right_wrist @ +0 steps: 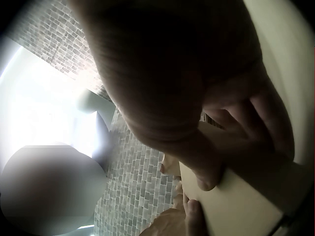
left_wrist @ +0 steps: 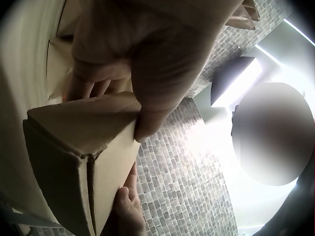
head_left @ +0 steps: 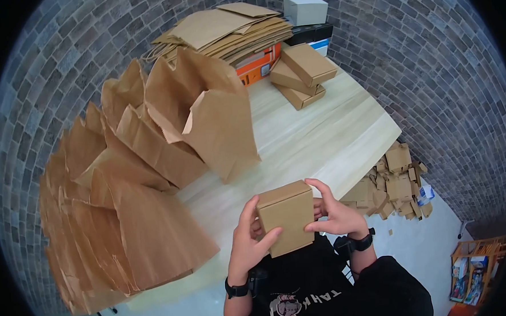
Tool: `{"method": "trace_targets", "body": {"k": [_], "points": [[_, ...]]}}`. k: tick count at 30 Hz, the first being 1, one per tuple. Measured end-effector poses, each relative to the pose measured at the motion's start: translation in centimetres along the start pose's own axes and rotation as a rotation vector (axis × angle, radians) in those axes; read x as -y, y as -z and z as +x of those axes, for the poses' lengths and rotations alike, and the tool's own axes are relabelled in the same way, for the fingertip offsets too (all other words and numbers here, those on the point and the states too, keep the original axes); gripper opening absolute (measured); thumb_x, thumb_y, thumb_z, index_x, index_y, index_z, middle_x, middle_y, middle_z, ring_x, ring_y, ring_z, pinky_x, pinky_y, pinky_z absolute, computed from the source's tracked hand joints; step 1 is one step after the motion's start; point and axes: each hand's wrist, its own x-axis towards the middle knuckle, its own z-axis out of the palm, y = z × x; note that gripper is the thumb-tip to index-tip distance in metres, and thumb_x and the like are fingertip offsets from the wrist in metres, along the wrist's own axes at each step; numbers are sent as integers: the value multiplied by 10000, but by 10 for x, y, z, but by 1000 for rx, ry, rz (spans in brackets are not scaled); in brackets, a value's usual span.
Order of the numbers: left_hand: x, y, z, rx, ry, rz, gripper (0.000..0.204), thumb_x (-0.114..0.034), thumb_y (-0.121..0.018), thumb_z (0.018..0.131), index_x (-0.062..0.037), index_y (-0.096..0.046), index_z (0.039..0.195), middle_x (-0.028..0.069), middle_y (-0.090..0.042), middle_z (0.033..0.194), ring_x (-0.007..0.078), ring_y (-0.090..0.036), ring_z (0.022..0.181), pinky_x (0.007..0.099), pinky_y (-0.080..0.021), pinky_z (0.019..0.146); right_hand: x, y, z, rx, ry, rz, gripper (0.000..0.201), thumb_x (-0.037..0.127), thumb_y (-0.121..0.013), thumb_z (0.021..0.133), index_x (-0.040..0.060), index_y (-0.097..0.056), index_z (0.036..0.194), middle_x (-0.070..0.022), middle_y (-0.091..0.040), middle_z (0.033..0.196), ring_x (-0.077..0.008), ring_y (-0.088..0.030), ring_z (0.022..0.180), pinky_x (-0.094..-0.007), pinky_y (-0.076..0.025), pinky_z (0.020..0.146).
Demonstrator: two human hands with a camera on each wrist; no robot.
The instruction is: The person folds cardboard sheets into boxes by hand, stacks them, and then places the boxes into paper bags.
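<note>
A small brown cardboard box [head_left: 290, 216] is held up between both hands in front of the person's chest, its lid closed. The left hand [head_left: 250, 235] grips its left side, thumb on the broad face and fingers behind. On the opposite side the right hand [head_left: 335, 214] holds it the same way, with the index finger up at the top corner. In the left wrist view the box [left_wrist: 74, 142] shows a seam along one edge. The right wrist view has the right thumb [right_wrist: 209, 177] pressing on the box's broad face.
Several open brown paper bags [head_left: 222, 125] stand along the table's left side. Flat cardboard sheets [head_left: 218, 31] are piled at the back. Closed boxes [head_left: 308, 66] lie stacked on the table [head_left: 342, 119]. On the floor at right is a heap of small cartons [head_left: 400, 184], with a shelf [head_left: 479, 266] beyond.
</note>
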Motion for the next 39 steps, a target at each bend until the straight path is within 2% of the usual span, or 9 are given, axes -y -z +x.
{"method": "trace_targets", "body": {"k": [6,9,17,22,23,26,27,30,39], "points": [[2,9,-7,-318,-95,-172,1002,67,-662,834,-163,-9,1557,215,-573,1266,272,-607,1135,387,-511,940,19,46,28,-185,170,-214,779,20,-672,894,113,-226,1526,-130,-616,1212,-201,-617,1102,-324,-507,927],[14,18,-6,-324,1,-191,955,101,-582,874,-165,33,1554,194,-564,1247,233,-623,1086,365,-518,919,35,94,61,-370,199,-210,327,68,-614,942,6,-578,1261,-82,-670,1090,-127,-630,1014,-279,-514,856],[53,26,-24,-457,37,-172,949,79,-588,880,-200,22,1551,151,-500,1220,229,-628,1042,346,-540,866,141,167,219,-348,409,-435,213,128,-613,921,-14,-657,1073,-68,-706,941,-111,-653,876,-261,-515,780],[72,24,-27,-480,7,-96,963,57,-586,865,-171,54,1547,146,-463,1286,224,-625,1043,329,-536,854,180,207,343,-841,515,-907,361,314,-668,840,-28,-691,953,-194,-723,914,-353,-696,887,-436,-534,816],[64,15,-25,-567,-42,-177,743,65,-584,866,-104,-246,1506,148,-513,1245,227,-631,1046,325,-536,863,184,204,357,-837,539,-904,361,314,-668,840,-28,-691,953,-194,-723,914,-353,-696,887,-436,-534,816],[51,6,-22,-691,-7,-103,630,3,-598,912,-80,-344,1482,170,-552,1268,224,-592,1120,333,-507,921,188,197,392,-1160,468,-1373,337,295,-671,821,-9,-704,964,-211,-713,1022,-401,-676,966,-497,-517,863],[49,17,-24,-549,145,-47,857,53,-584,903,-137,-71,1562,189,-357,1449,288,-432,1330,385,-429,1057,191,204,399,-992,282,-1389,317,270,-666,816,3,-710,981,-214,-707,1040,-414,-666,994,-511,-509,880],[48,14,-21,-577,63,-68,808,32,-592,907,-101,-126,1554,194,-393,1425,285,-433,1329,394,-426,1058,194,219,411,-788,93,-1481,245,164,-625,818,17,-711,995,-213,-706,1020,-407,-669,1010,-503,-524,862],[74,4,-46,-556,-59,156,735,-57,-633,901,4,-228,1512,261,-298,1514,368,-320,1408,442,-324,1136,284,260,270,-1228,815,-1359,230,185,-530,896,1,-667,872,-242,-673,832,-426,-663,753,-463,-548,654]]}}
